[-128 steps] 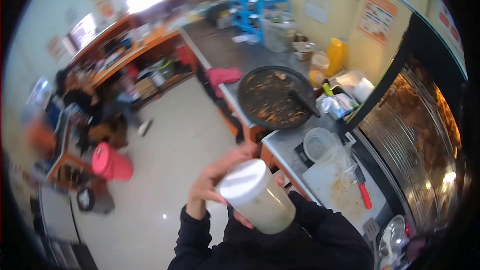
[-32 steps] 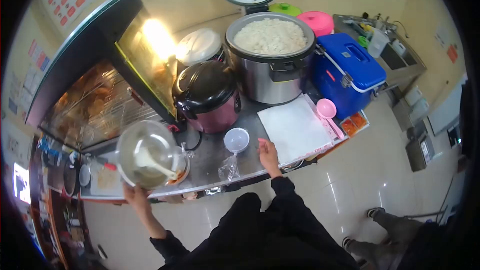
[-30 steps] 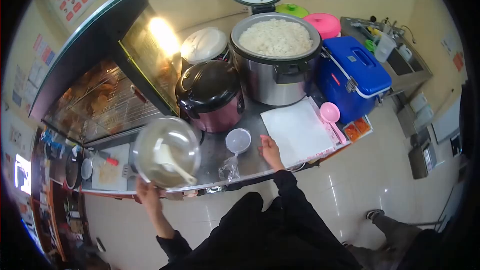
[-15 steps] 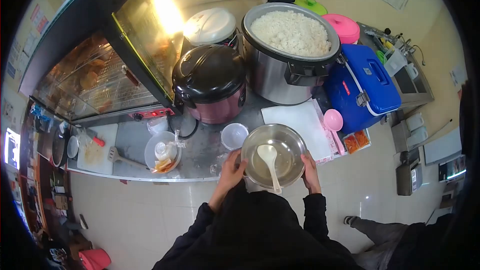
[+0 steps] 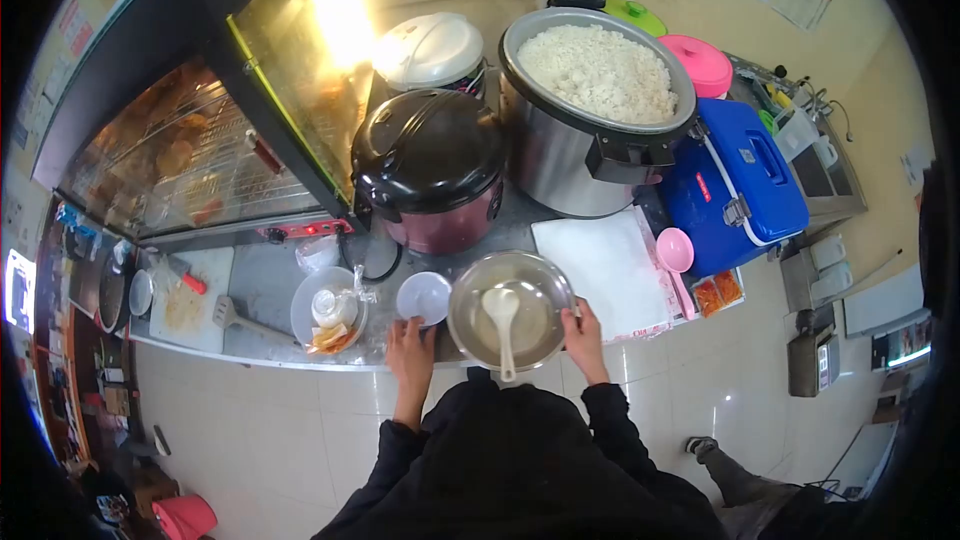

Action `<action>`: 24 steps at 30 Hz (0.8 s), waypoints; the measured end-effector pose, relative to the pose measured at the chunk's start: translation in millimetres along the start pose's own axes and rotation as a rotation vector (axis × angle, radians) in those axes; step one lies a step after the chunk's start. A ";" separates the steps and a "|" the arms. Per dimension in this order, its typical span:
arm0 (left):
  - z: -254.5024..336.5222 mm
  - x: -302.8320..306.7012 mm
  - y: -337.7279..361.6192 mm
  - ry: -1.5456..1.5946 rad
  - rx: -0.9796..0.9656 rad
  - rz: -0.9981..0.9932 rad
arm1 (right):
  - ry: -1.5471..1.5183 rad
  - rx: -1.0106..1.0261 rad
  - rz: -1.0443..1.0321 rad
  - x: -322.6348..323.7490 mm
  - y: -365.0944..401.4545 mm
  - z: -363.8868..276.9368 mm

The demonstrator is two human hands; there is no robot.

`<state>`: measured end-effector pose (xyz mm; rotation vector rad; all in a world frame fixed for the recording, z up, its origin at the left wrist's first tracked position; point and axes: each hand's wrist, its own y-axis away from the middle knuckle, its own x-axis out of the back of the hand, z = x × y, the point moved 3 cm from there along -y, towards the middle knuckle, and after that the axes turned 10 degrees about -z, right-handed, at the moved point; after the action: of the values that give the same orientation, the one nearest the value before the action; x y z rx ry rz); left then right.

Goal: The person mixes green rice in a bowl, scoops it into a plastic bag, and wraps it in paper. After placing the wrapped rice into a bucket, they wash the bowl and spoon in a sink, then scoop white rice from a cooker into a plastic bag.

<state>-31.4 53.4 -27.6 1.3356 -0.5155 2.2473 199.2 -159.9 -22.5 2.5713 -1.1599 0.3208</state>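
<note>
My right hand [image 5: 583, 338] grips the right rim of a stainless steel mixing bowl [image 5: 463, 330], which sits at the counter's front edge. A white rice paddle [image 5: 503, 315] lies in it, its handle over the near rim. My left hand [image 5: 409, 352] is off the steel bowl, fingers stretched and apart, with fingertips at the near rim of a small white plastic bowl [image 5: 424, 297]. That small bowl stands just left of the steel one. Behind them is a large rice cooker [image 5: 560, 165], lid up, full of cooked white rice [image 5: 600, 75].
A closed dark-lidded cooker [image 5: 430, 155] and lit food warmer [image 5: 190, 160] stand left. White paper [image 5: 600, 275], a pink ladle [image 5: 675, 252] and a blue cooler box [image 5: 745, 185] are right. A plastic-wrapped container [image 5: 330, 305], spatula [image 5: 250, 320] and cutting board [image 5: 195, 305] lie left. Another person's leg [image 5: 730, 470] shows lower right.
My left hand has let go of the steel bowl and moved left to the small white bowl. Both bowls have shifted left; my right hand keeps its hold.
</note>
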 end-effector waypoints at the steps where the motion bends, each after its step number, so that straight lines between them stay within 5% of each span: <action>1: -3.1 1.9 2.1 0.026 0.020 0.011 | 0.025 -0.024 0.015 -9.7 -1.8 -9.2; 4: -8.2 5.3 -4.5 0.097 0.004 0.042 | 0.183 -0.052 0.082 -29.9 -14.7 -2.1; 8: -20.0 3.6 -17.8 0.177 -0.038 0.023 | 0.390 0.213 0.117 -11.8 -18.7 -11.5; 11: -9.1 31.0 -16.7 0.236 0.008 0.010 | 0.430 0.098 0.529 74.2 -26.8 19.3; 12: -4.4 44.1 -16.8 0.253 0.030 0.024 | 0.750 0.242 0.730 106.2 -26.6 27.8; 14: -2.0 61.3 -18.0 0.206 -0.012 0.140 | 1.011 -0.090 0.657 167.0 -34.3 58.6; 17: 29.4 94.2 -28.2 0.205 0.001 0.249 | 1.182 -0.252 0.458 203.5 -47.7 93.7; 23: 110.9 88.3 -56.1 0.389 -0.093 0.423 | 1.109 -0.075 0.238 231.5 -50.7 83.7; 24: 118.8 81.9 -55.8 0.232 -0.078 0.324 | 1.121 0.096 0.483 226.7 -43.3 56.2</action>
<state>50.8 51.8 103.4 0.9913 -0.7716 2.5704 383.5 -309.2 -9.5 1.5882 -1.2107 1.6567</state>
